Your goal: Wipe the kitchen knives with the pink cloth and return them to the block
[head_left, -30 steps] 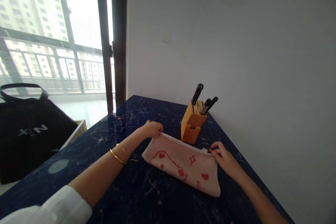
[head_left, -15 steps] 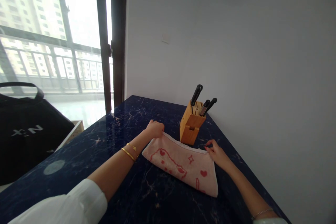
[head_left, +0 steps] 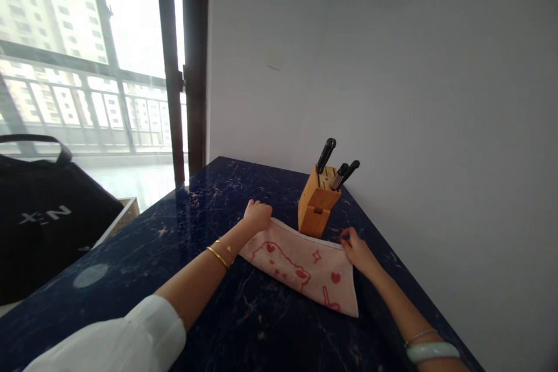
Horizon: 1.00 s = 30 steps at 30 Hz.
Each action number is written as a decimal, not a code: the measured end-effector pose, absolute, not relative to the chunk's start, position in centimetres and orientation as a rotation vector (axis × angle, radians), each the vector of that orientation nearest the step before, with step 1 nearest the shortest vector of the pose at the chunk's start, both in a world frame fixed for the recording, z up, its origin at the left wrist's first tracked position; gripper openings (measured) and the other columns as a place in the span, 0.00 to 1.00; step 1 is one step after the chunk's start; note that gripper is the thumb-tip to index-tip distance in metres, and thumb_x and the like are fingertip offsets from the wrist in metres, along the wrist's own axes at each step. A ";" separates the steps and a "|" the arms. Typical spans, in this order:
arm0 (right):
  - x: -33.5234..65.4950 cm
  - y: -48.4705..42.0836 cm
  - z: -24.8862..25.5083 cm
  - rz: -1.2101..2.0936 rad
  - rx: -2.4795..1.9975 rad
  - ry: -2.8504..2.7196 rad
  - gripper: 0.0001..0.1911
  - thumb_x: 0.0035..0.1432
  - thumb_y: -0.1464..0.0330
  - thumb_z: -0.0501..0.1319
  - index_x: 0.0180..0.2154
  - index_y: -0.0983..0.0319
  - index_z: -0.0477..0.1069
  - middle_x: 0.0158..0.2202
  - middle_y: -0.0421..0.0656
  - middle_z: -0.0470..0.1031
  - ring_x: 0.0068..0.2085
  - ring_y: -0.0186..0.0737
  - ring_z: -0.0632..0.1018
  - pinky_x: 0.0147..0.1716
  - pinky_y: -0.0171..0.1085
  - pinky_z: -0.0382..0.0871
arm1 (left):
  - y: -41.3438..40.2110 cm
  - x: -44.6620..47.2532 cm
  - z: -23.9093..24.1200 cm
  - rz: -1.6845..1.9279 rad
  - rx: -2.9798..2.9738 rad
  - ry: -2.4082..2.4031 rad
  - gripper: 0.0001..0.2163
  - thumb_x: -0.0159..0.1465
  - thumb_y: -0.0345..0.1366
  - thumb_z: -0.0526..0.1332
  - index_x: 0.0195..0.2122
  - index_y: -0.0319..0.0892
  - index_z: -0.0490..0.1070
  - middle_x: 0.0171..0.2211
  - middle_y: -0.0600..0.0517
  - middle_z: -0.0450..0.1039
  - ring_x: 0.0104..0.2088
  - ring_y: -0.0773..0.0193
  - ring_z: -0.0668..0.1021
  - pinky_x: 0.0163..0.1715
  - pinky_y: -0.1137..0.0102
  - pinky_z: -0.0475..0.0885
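Observation:
A pink towel (head_left: 300,264) with red hearts, a star and an animal outline hangs between my two hands over the dark table. My left hand (head_left: 258,216) is closed on its upper left edge. At the upper right corner, my right hand (head_left: 354,245) pinches the hem between thumb and fingers. Just behind the towel stands a wooden knife block (head_left: 316,203), with several black-handled tools in its slots. The towel's upper edge hides part of the block's base or passes close in front of it; I cannot tell whether they touch.
The dark blue marbled table (head_left: 218,325) runs back to a grey wall (head_left: 414,99). A black bag (head_left: 52,232) with white lettering stands beyond the left edge, near a light-coloured crate (head_left: 124,215). Behind them is a large window (head_left: 87,58) with a dark frame.
Both hands still grip the towel, and its lower edge has lifted slightly. My right arm has moved a little further into view, showing a pale bangle.

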State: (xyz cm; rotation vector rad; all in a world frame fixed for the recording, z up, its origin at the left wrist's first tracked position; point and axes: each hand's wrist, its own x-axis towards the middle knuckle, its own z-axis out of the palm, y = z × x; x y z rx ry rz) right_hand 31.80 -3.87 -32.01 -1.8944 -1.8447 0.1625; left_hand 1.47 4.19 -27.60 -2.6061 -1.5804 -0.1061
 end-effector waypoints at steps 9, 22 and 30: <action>29.2 -7.9 -29.1 -0.180 -1.838 -2.018 0.12 0.60 0.66 0.46 0.43 0.60 0.61 0.44 0.47 0.68 0.39 0.43 0.74 0.34 0.38 0.65 | 2.3 -0.5 -26.7 -0.230 -2.625 -1.627 0.15 0.58 0.33 0.55 0.48 0.43 0.61 0.50 0.42 0.61 0.49 0.51 0.65 0.45 0.57 0.60; 26.4 -16.7 -28.5 -0.027 -1.842 -2.469 0.17 0.45 0.72 0.60 0.40 0.59 0.66 0.42 0.43 0.71 0.39 0.45 0.73 0.38 0.39 0.64 | -1.1 -4.7 -25.8 0.449 -2.922 -1.471 0.24 0.40 0.29 0.67 0.40 0.45 0.69 0.46 0.44 0.67 0.48 0.45 0.67 0.43 0.54 0.63; 27.2 -15.8 -28.8 0.100 -1.830 -2.442 0.08 0.49 0.76 0.51 0.30 0.59 0.65 0.31 0.39 0.70 0.32 0.37 0.72 0.32 0.34 0.60 | -1.5 -4.6 -26.5 0.398 -2.914 -1.498 0.18 0.45 0.33 0.63 0.40 0.44 0.68 0.44 0.44 0.68 0.46 0.48 0.70 0.43 0.55 0.64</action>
